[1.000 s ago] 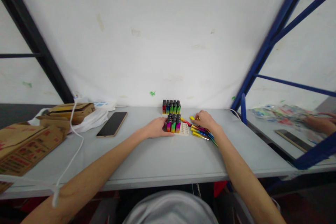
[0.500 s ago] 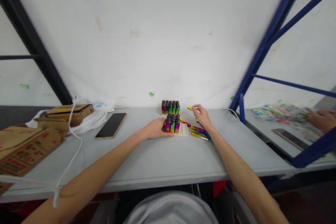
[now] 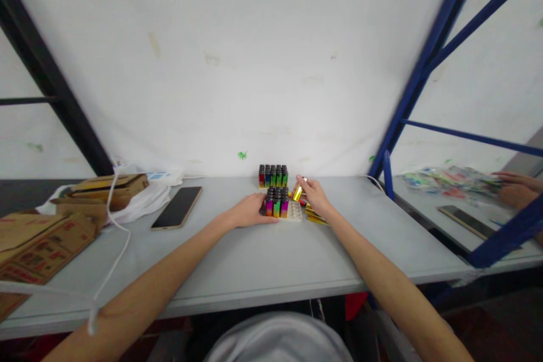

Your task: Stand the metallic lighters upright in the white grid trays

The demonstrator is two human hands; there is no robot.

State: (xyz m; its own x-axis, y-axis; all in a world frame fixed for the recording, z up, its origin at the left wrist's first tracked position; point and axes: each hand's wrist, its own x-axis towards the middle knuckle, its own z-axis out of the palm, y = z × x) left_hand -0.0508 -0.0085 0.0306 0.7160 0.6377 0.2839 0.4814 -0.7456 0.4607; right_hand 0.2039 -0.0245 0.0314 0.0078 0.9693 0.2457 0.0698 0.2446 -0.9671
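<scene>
My left hand grips the left side of a white lighter tray, its thumb along the front. Upright lighters with black tops and bright shaded bodies fill the tray's left part; the holes to the right show bare. Just above the tray's right end, my right hand pinches a gold-yellow lighter, held tilted. Loose lighters lie beside the tray, partly hidden under my right hand. Behind stands another block of upright lighters near the wall.
A dark phone lies to the left, near cardboard boxes and a white cable. Blue rack posts rise at the right. Beyond them are another person's hands, plastic packets and a second phone.
My right hand has come left and nearer with the yellow lighter, from beyond the loose lighters to the tray's right end. My left hand stays on the tray.
</scene>
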